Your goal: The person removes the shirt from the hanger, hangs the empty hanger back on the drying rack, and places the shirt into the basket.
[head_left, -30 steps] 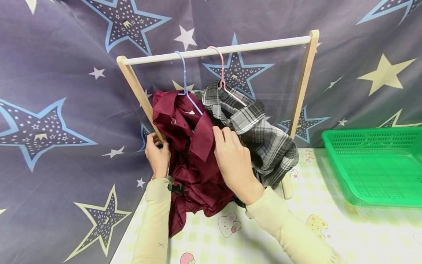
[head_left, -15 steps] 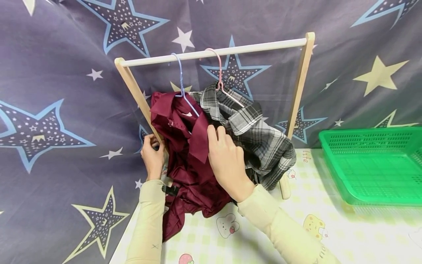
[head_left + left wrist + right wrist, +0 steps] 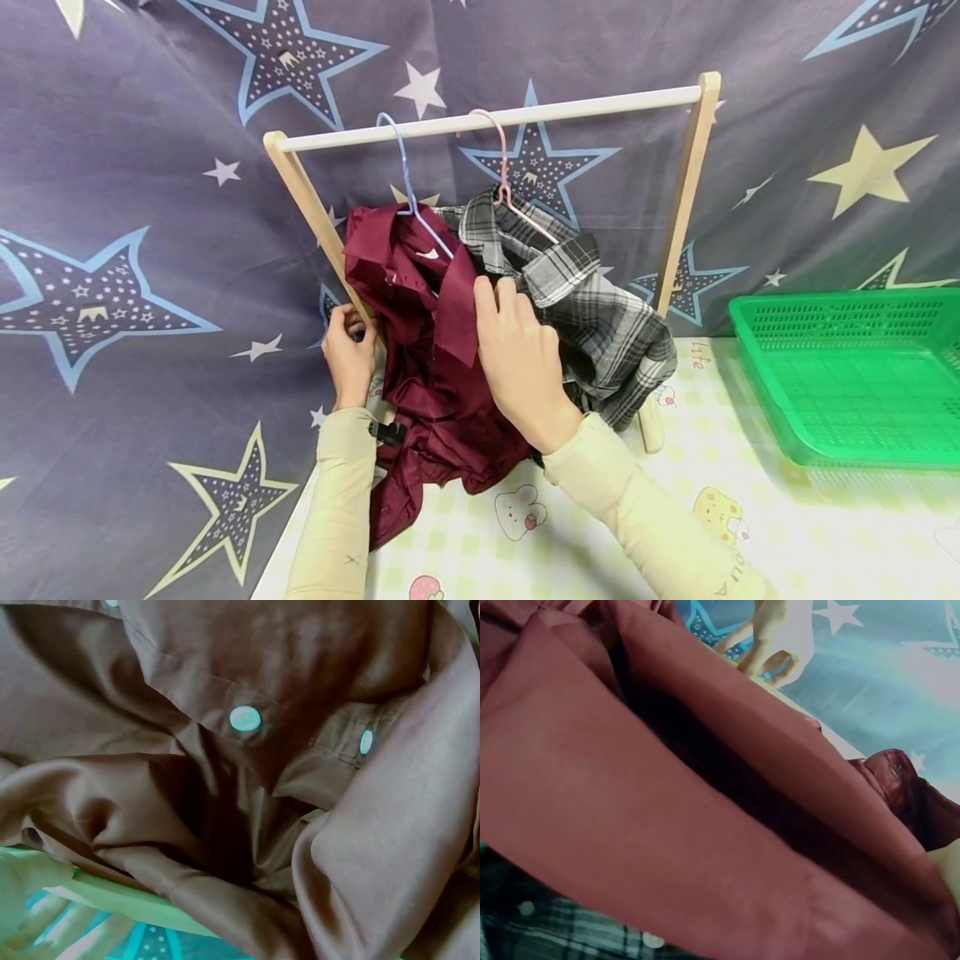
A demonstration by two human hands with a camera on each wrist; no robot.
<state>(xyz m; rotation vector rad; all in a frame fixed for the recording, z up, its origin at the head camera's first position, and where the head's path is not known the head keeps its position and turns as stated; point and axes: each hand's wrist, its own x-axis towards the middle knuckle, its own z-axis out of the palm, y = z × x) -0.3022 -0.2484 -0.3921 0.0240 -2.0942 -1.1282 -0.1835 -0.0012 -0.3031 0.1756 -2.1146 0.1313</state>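
Note:
My left hand (image 3: 351, 354) grips the left wooden post (image 3: 315, 212) of a small clothes rack, thumb on one side and fingers on the other. A maroon shirt (image 3: 450, 400) hangs on a blue hanger (image 3: 407, 171) hooked over the white rod (image 3: 585, 106). With curled fingers, my right hand (image 3: 521, 367) holds the shirt at its right shoulder, beside the collar; its fingertips are hidden. White buttons (image 3: 245, 718) show on the shirt front in the left wrist view. The right wrist view shows maroon cloth (image 3: 630, 802) and my left hand (image 3: 780, 641) beyond it.
A grey plaid shirt (image 3: 630, 325) hangs on a pink hanger (image 3: 503, 154), right of the maroon one. At the right, a green plastic basket (image 3: 780, 417) stands on the checked tablecloth (image 3: 622, 550). A star-patterned curtain (image 3: 225, 358) closes off the back and left.
The blue hanger's hook has shifted left along the rod, away from the pink hanger. My right hand has moved slightly left with the shirt. My left hand stays on the post.

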